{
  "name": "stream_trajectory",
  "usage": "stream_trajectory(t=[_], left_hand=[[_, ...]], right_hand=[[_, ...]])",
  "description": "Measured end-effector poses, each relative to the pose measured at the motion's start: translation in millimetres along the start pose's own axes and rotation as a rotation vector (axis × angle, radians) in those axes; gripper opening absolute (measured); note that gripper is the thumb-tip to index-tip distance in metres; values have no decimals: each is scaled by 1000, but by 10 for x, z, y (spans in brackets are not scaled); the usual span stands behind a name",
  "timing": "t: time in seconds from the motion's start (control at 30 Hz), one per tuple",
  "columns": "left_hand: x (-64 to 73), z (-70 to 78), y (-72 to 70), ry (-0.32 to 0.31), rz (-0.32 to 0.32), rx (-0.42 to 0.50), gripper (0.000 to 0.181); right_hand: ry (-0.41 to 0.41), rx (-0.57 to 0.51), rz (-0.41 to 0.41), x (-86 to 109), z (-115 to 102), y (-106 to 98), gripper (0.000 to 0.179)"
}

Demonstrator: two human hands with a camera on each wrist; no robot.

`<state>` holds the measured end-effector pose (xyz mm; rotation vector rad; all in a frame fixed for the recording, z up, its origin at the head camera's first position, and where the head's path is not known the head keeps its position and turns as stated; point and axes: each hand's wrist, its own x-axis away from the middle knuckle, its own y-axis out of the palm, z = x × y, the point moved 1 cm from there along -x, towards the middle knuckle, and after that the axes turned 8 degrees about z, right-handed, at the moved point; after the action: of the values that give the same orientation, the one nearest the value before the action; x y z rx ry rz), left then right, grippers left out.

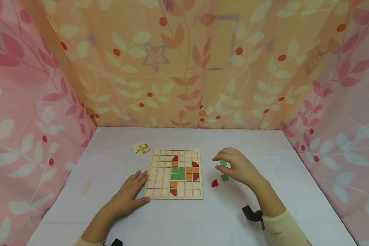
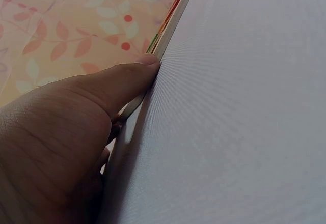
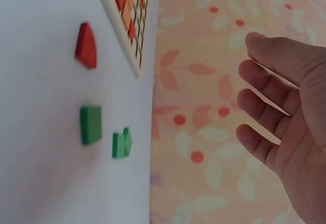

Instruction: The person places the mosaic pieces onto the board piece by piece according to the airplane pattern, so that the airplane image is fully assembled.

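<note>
A wooden grid board point(image 1: 159, 172) lies on the white table. On it are a block of green squares point(image 1: 177, 173), several orange squares point(image 1: 188, 173) and several red quarter-round pieces point(image 1: 195, 177). My left hand point(image 1: 130, 191) lies flat at the board's left side, its thumb point(image 2: 127, 79) against the near edge. Fingers parted and holding nothing, my right hand point(image 1: 238, 167) hovers right of the board. Below it are loose green pieces point(image 3: 91, 125) and a red quarter-round piece point(image 3: 86, 46). In the head view it partly covers the farther green piece point(image 1: 223, 162).
A small picture card point(image 1: 141, 148) with a coloured pattern lies beyond the board's far left corner. Flower-printed cloth point(image 1: 184, 68) walls in the table at the back and both sides. A black wrist mount point(image 1: 252, 214) sticks out from the right wrist.
</note>
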<state>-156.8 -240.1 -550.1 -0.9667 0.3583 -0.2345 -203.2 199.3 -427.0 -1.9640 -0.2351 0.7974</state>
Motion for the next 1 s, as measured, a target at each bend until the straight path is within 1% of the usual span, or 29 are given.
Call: stream_trajectory(t=[0.17, 0.27, 0.4, 0.57, 0.67, 0.8, 1.0], left_hand=[[-13, -3, 6, 0, 2, 0, 93], [-23, -3, 14, 13, 13, -3, 93], [-19, -1, 21, 35, 34, -4, 92], [4, -7, 22, 28, 28, 1, 92], [7, -4, 17, 36, 31, 1, 92], [1, 13, 0, 62, 57, -4, 91], [-6, 27, -7, 49, 44, 0, 91]], right_hand=[[80, -50, -5, 152, 174, 0, 27], [122, -85, -12, 216, 248, 17, 27], [146, -132, -19, 281, 337, 66, 29], [171, -176, -34, 359, 448, 150, 29], [220, -228, -70, 409, 514, 201, 30], [274, -297, -138, 457, 586, 269, 33], [268, -336, -175, 508, 673, 332, 37]])
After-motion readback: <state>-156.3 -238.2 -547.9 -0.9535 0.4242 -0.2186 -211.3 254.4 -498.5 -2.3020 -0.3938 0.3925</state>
